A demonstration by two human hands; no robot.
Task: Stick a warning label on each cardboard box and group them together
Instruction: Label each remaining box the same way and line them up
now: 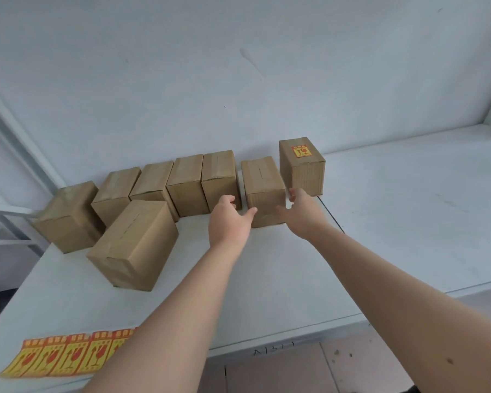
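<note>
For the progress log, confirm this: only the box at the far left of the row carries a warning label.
Not quite: the head view shows the labelled box at the far right of the row, not the left.

Cardboard boxes [186, 182] stand packed side by side along the back of the table [281, 265], left to centre. Narrow gaps flank the centre box [262, 180], seemingly wide enough for fingers. Right of the labelled box [304, 165], the table is bare.
</note>
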